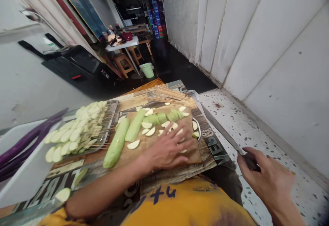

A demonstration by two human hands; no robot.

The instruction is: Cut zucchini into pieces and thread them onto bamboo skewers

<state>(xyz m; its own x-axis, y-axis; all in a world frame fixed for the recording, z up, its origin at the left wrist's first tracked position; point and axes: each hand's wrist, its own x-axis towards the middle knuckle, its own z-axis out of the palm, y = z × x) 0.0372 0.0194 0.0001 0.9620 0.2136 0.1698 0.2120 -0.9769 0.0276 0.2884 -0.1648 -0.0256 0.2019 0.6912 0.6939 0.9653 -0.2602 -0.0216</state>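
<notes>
My left hand point(171, 147) lies flat and spread on the wooden cutting board point(144, 147), over several pale green slices point(150, 130). Two long peeled green gourd pieces point(117, 143) lie on the board's left side, with a row of cut chunks point(163, 117) further back. My right hand point(267, 178) is off to the right over the speckled floor, closed round the dark handle of a long knife point(221, 128) whose blade points away toward the board's far corner.
A metal tray point(109, 123) left of the board holds skewered slices point(77, 130). Bamboo skewers point(164, 94) lie behind the board. Purple eggplants point(25, 140) rest in a white container at left. A white wall point(257, 40) runs on the right; stools and a green bucket point(147, 70) stand far back.
</notes>
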